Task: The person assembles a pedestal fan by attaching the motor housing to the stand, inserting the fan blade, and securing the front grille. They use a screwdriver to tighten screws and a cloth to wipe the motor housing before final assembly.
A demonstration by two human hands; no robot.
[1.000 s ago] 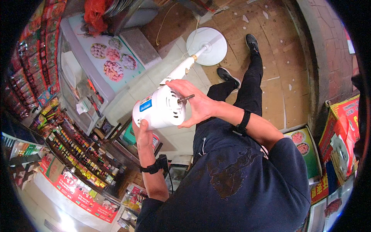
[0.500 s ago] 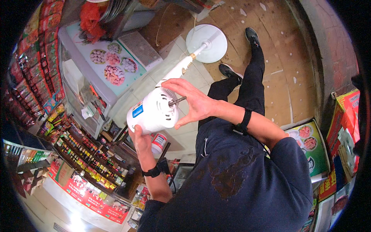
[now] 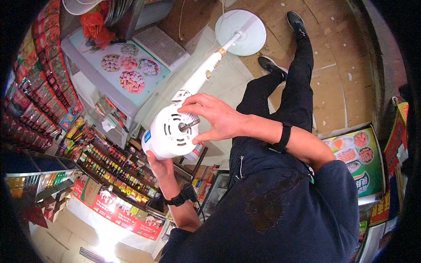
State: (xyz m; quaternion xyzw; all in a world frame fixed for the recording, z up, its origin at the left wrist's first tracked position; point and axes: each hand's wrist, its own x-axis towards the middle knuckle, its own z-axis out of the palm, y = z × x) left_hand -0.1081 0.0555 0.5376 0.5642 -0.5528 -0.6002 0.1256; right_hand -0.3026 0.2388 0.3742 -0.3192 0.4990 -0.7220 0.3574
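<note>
A white standing fan with no blades or front guard is before me, its motor housing high up and its shaft sticking out of the slotted front face. The white pole runs down to a round white base on the floor. My right hand curls over the rim of that face, fingers on the upper side and thumb on the lower. From below, my left hand supports the housing, its fingers partly hidden behind it. The shaft passes between my right fingers and thumb.
A chest freezer with pictures on its lid stands at far left. Beyond it hangs a white round grille near a red bag. Shelves of small packages line the left. A green picture box sits at right.
The fan's motor housing has turned so that its slotted face and shaft point more toward me, and its blue label has swung left. Both hands stay on it. The whole view has shifted slightly.
</note>
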